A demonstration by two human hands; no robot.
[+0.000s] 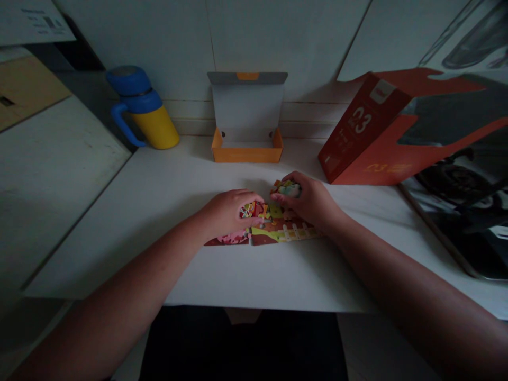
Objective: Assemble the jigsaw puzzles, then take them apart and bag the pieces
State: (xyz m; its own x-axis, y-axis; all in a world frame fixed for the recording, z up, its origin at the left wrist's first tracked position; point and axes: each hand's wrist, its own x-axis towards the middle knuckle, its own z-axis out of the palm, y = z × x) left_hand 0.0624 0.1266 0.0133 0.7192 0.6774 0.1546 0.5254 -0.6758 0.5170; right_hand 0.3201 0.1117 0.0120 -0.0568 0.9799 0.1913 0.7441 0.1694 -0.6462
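My left hand [232, 210] is closed around red and yellow jigsaw puzzle pieces [253, 210], held low over the counter. To its right, my right hand [304, 196] grips more jigsaw puzzle pieces [286, 188], these greenish and pale, between thumb and fingers. Beneath both hands lies a partly joined jigsaw puzzle [273, 232] with a white fence and a pink figure. A narrow gap splits its lower edge. My hands cover parts of the puzzle and of the pieces they hold.
An orange box [248, 154] stands with its lid raised at the back of the white counter [222, 280]. A blue and yellow flask [153, 116] is at back left. A tall red box [357, 132] stands at right, beside a black gas stove [468, 211].
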